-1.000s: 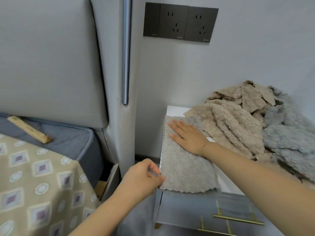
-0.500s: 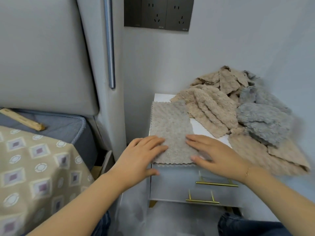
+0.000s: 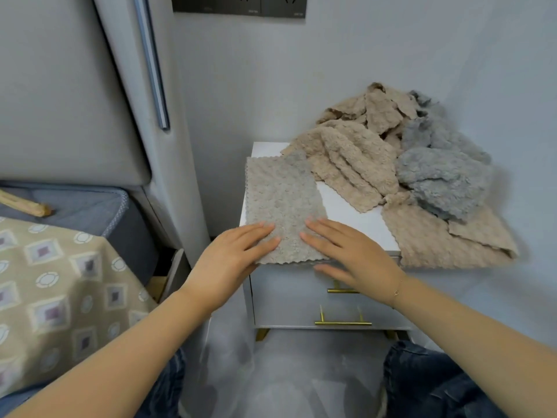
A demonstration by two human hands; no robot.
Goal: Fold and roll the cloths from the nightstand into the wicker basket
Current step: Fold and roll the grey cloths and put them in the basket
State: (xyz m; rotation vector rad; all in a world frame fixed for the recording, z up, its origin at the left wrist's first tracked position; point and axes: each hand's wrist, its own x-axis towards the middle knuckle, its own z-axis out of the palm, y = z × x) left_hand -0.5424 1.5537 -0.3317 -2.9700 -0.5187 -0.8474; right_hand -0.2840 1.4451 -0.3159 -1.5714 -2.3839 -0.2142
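Folded cloth (image 3: 283, 203) lies flat along the left edge of the nightstand (image 3: 355, 215), a long strip running front to back, near hem at the front lip. Left hand (image 3: 232, 260) and right hand (image 3: 352, 251) both rest palm-down on its near end, fingers (image 3: 319, 229) straight and close together, pressing, not pinching. Left thumb looks tucked under the hem, but I can't tell for sure from this angle.

Handling: thin fluffy microfibre, light, limp, no stiffness. It will sag and unfold if lifted by one corner. The pile should grip itself, so a roll ought to hold if kept tight. Best hold is the near hem, both corners at once, curling it over and rolling away towards the wall.

Remaining pile (image 3: 401, 164), beige and grey cloths, sits heaped on the right and back of the top, one beige piece overlapping the strip's far corner. That may snag the roll. Basket not in view.
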